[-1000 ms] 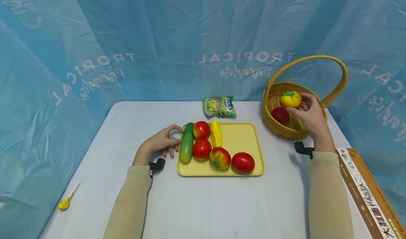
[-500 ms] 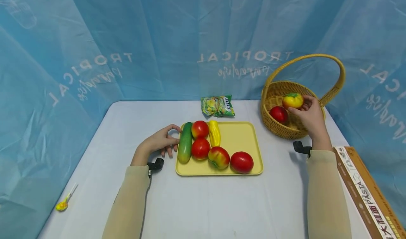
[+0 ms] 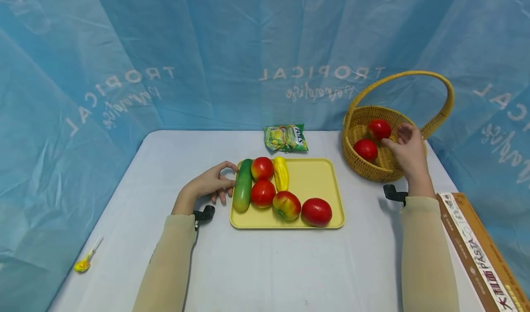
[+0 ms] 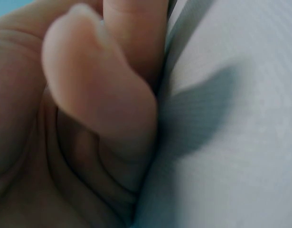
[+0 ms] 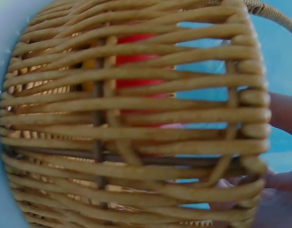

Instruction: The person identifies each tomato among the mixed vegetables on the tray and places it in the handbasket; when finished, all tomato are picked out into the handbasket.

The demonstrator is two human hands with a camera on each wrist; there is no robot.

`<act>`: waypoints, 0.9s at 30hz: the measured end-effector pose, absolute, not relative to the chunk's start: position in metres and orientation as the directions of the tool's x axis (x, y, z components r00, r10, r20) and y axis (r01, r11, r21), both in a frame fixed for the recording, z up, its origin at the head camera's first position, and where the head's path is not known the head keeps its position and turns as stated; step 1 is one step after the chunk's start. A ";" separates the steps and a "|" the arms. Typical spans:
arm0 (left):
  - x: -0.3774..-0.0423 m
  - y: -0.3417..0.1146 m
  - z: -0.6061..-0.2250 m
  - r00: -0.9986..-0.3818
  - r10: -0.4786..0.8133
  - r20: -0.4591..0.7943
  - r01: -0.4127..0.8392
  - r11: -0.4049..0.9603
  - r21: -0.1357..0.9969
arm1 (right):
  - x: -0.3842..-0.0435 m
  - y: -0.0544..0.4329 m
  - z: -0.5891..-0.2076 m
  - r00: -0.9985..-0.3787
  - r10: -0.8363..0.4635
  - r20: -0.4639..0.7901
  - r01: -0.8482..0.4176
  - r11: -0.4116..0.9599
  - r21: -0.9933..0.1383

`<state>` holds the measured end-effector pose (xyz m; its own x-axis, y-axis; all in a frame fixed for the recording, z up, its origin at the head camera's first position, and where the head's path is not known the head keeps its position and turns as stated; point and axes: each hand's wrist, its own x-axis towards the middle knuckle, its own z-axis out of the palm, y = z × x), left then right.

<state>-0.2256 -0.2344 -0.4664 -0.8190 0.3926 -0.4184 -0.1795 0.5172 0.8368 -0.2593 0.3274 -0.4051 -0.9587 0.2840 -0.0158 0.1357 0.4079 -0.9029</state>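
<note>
My right hand [image 3: 409,151] is over the right part of the wicker basket [image 3: 372,173], thumb and fingers apart, with nothing between them. Just left of its fingertips, a round red fruit [image 3: 379,129] lies inside the basket. Another red fruit [image 3: 366,150] is in front of it. Through the weave in the right wrist view, red fruit [image 5: 136,71] shows. My left hand [image 3: 209,183] rests at the left edge of the yellow tray [image 3: 314,176], fingers loosely bent beside a cucumber [image 3: 242,187]. Its thumb [image 4: 98,80] fills much of the left wrist view.
The tray also carries red apples [image 3: 262,193], a yellow-red apple [image 3: 286,205], an oval red fruit [image 3: 316,212] and a banana [image 3: 281,174]. Behind it lies a green snack bag [image 3: 285,138]. A lollipop [image 3: 84,262] is at left, a pasta box [image 3: 480,252] at right.
My right hand has let go of the yellow-red fruit with the green top inside the basket; its place now shows a red surface. The left hand stays by the tray.
</note>
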 end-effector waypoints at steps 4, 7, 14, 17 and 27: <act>-0.222 -0.234 -0.468 -0.811 0.396 -0.431 -0.195 0.511 0.837 | -0.253 0.323 -0.401 -0.955 0.295 0.037 0.088 0.397 -0.914; -0.220 -0.234 -0.468 -0.810 0.397 -0.431 -0.200 0.505 0.840 | -0.248 0.319 -0.394 -0.954 0.283 0.101 0.009 0.363 -0.932; -0.221 -0.232 -0.466 -0.810 0.398 -0.430 -0.197 0.506 0.840 | -0.238 0.312 -0.379 -0.959 0.218 0.179 -0.118 0.266 -0.957; -0.222 -0.232 -0.465 -0.810 0.400 -0.429 -0.195 0.507 0.840 | -0.235 0.307 -0.371 -0.960 0.193 0.203 -0.167 0.190 -0.968; -0.226 -0.235 -0.463 -0.816 0.390 -0.427 -0.191 0.516 0.835 | -0.226 0.281 -0.349 -0.957 0.047 0.285 -0.276 0.145 -0.950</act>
<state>-0.2259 -0.2347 -0.4626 -0.8156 0.3903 -0.4272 -0.1906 0.5159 0.8352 -0.2257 0.2814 -0.3490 -0.9574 0.0471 0.2850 -0.2757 0.1452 -0.9502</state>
